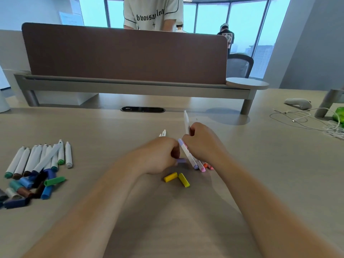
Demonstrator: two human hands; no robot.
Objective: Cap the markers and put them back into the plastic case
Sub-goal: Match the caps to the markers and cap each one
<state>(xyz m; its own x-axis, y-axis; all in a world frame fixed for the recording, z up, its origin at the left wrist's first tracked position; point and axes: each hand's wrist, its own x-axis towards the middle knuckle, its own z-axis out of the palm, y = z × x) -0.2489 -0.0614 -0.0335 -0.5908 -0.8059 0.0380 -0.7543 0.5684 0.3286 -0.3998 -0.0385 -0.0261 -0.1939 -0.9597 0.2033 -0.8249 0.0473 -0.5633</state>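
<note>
My left hand (161,155) is closed around a lilac cap (181,160) at the table's middle. My right hand (202,141) grips a bunch of white markers (188,154); their lilac, pink and orange ends rest on the table, and one marker (186,121) sticks up above the fist. Two marker tips (162,133) show behind my left hand. Just in front of my hands lie two yellow caps (176,178). At the left lies a row of uncapped white markers (40,158) beside a heap of loose caps (31,187) in blue, green and brown. No plastic case is in view.
A brown divider screen (124,54) on a grey shelf crosses the desk's far side, with a person standing behind it. A cable port (142,109) sits in the desk. White cables (305,120), a grey controller (297,103) and a green object (339,113) lie at far right.
</note>
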